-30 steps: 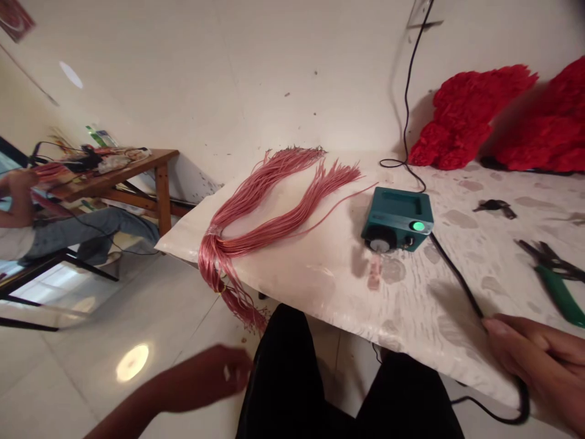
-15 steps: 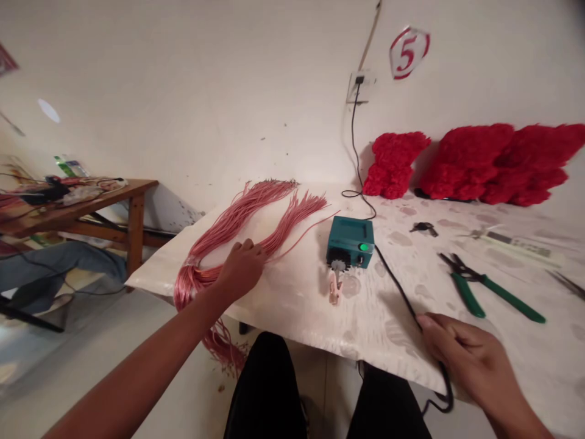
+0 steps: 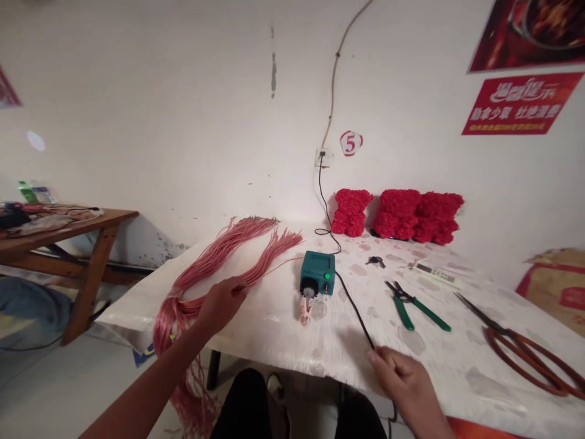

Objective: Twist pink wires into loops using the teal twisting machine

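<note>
My left hand point(image 3: 223, 302) lies over the nearer strand of a long bundle of pink cords point(image 3: 205, 259), its fingers curled closed on them. The bundle folds at the table's left edge, and its loose ends hang toward the floor. My right hand point(image 3: 404, 378) is closed around a black cable point(image 3: 354, 305) at the front edge. That cable runs to a small teal box point(image 3: 319, 271) with a lit green button. On the box's front sit a dark gear and a pinkish clip point(image 3: 304, 311). One single pink cord stretches from the bundle toward the box.
Green-handled pliers point(image 3: 418, 308), large scissors point(image 3: 516, 347), keys point(image 3: 375, 261) and a pale power strip point(image 3: 434, 273) lie on the right. Red fluffy bear shapes point(image 3: 351, 212) stand against the wall. A wall socket point(image 3: 322, 157) feeds a cable. A wooden table point(image 3: 109, 222) is at left.
The view has tilted up and drawn back, bringing the scissors and wall posters into sight. Both hands keep their hold, with little movement relative to the table.
</note>
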Demonstrator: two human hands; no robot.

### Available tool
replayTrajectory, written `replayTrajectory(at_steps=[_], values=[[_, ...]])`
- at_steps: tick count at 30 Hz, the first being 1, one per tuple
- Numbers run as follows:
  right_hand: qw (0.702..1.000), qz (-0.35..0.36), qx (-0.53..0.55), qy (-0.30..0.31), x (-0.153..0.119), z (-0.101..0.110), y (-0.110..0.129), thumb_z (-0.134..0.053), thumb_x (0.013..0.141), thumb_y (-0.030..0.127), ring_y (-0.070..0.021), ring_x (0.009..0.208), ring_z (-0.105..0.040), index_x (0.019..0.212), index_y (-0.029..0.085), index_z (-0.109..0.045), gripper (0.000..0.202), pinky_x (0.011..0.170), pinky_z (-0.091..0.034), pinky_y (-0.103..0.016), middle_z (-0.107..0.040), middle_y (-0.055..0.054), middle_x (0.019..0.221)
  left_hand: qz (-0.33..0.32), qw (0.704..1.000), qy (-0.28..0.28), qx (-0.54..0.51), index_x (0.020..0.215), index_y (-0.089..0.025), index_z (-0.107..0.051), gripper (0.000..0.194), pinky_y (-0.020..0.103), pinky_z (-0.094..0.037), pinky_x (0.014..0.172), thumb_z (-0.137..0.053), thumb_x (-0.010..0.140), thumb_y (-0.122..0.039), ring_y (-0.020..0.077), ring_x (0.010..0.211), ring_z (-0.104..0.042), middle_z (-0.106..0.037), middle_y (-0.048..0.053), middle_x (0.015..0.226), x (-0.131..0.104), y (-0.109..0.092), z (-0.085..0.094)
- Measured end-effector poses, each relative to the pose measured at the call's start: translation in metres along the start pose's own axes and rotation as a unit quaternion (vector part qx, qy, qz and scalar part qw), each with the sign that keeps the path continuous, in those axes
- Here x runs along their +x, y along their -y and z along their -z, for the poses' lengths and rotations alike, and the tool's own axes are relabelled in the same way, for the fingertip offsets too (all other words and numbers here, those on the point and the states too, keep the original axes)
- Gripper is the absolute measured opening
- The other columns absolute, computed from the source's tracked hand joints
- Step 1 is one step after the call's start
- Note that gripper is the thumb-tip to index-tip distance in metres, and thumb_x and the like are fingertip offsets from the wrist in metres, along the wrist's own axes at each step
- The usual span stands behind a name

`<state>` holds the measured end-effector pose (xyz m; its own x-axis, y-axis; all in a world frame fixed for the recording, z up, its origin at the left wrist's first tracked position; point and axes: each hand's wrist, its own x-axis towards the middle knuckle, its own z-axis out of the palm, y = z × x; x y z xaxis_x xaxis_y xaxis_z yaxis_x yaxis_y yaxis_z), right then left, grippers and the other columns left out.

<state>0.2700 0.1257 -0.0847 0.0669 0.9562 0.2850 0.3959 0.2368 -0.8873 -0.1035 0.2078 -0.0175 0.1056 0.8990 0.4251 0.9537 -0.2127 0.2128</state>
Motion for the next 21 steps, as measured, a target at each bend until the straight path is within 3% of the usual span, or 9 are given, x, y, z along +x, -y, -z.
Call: replayTrajectory(at_steps=[3,6,8,9,11,13,16,18,21], values=[[0.987,0.031,0.041,0.154,-0.022,-0.027,0.018,-0.049,0.093,0.068,-0.0099,0.051,-0.031,0.059,0.022,-0.023,0.064,0.051,-0.029,-0.024,-0.030,0.004,0.055,0.010,0.995,-0.060,-0.074,0.092,-0.015,-0.068,0.031,0.024,-0.057,0.070,-0.045,0.103,-0.032,0.0150,0.078,-0.070,-0.072,0.002,0.082,-0.028,0.007,0.024],[0.954,0.004,0.137,0.267,-0.023,-0.071,0.058,-0.049,0.096,0.066,-0.0111,0.052,-0.046,0.066,0.020,-0.045,0.055,0.055,-0.037,-0.024,-0.046,0.003,0.054,0.004,0.987,-0.100,-0.122,0.092,-0.017,-0.071,0.038,0.023,-0.056,0.066,-0.045,0.100,-0.043,0.0159,0.072,-0.069,-0.072,0.002,0.076,-0.055,0.008,0.037],[0.931,-0.017,0.238,0.277,-0.008,-0.102,0.089,-0.056,0.091,0.069,-0.0144,0.064,-0.060,0.102,0.018,-0.061,0.052,0.055,-0.042,-0.024,-0.065,-0.004,0.083,-0.011,0.983,-0.113,-0.142,0.092,-0.018,-0.073,0.037,0.025,-0.057,0.070,-0.049,0.098,-0.045,0.0180,0.075,-0.071,-0.075,0.004,0.081,-0.069,0.007,0.038],[0.925,-0.011,0.272,0.265,0.003,-0.115,0.103,-0.061,0.089,0.068,-0.0166,0.076,-0.066,0.121,0.019,-0.058,0.059,0.062,-0.047,-0.025,-0.069,-0.007,0.098,-0.022,0.982,-0.115,-0.150,0.091,-0.018,-0.074,0.035,0.027,-0.057,0.074,-0.051,0.096,-0.044,0.0190,0.079,-0.072,-0.077,0.005,0.084,-0.075,0.007,0.036],[0.921,0.018,0.325,0.214,0.029,-0.133,0.127,-0.065,0.087,0.064,-0.0199,0.091,-0.070,0.131,0.018,-0.054,0.065,0.079,-0.051,-0.031,-0.071,-0.009,0.106,-0.045,0.979,-0.114,-0.164,0.086,-0.020,-0.076,0.031,0.029,-0.057,0.079,-0.055,0.094,-0.042,0.0199,0.081,-0.073,-0.077,0.005,0.084,-0.088,0.009,0.032],[0.923,0.027,0.356,0.146,0.051,-0.138,0.140,-0.063,0.088,0.064,-0.0207,0.088,-0.071,0.119,0.016,-0.060,0.057,0.080,-0.052,-0.032,-0.074,-0.009,0.098,-0.074,0.977,-0.096,-0.176,0.080,-0.022,-0.077,0.028,0.027,-0.056,0.077,-0.058,0.093,-0.038,0.0187,0.076,-0.072,-0.075,0.003,0.077,-0.100,0.012,0.028],[0.928,0.025,0.350,0.125,0.061,-0.133,0.145,-0.048,0.095,0.065,-0.0190,0.066,-0.068,0.086,0.016,-0.064,0.053,0.071,-0.053,-0.032,-0.072,-0.007,0.072,-0.107,0.974,-0.050,-0.195,0.081,-0.025,-0.077,0.020,0.024,-0.058,0.073,-0.062,0.091,-0.034,0.0179,0.076,-0.073,-0.075,0.002,0.079,-0.114,0.014,0.028],[0.931,0.017,0.331,0.150,0.046,-0.131,0.142,-0.046,0.096,0.065,-0.0183,0.055,-0.063,0.076,0.016,-0.064,0.056,0.062,-0.051,-0.031,-0.068,-0.006,0.060,-0.095,0.970,-0.048,-0.219,0.093,-0.027,-0.078,0.015,0.025,-0.060,0.079,-0.066,0.089,-0.035,0.0198,0.089,-0.075,-0.078,0.003,0.094,-0.118,0.006,0.033],[0.931,0.025,0.286,0.226,0.003,-0.139,0.135,-0.046,0.098,0.062,-0.0165,0.052,-0.060,0.067,0.016,-0.065,0.059,0.059,-0.047,-0.028,-0.063,-0.004,0.052,-0.036,0.952,-0.067,-0.297,0.106,-0.028,-0.076,0.024,0.028,-0.061,0.085,-0.065,0.087,-0.038,0.0220,0.100,-0.074,-0.078,0.004,0.107,-0.114,-0.026,0.047]])
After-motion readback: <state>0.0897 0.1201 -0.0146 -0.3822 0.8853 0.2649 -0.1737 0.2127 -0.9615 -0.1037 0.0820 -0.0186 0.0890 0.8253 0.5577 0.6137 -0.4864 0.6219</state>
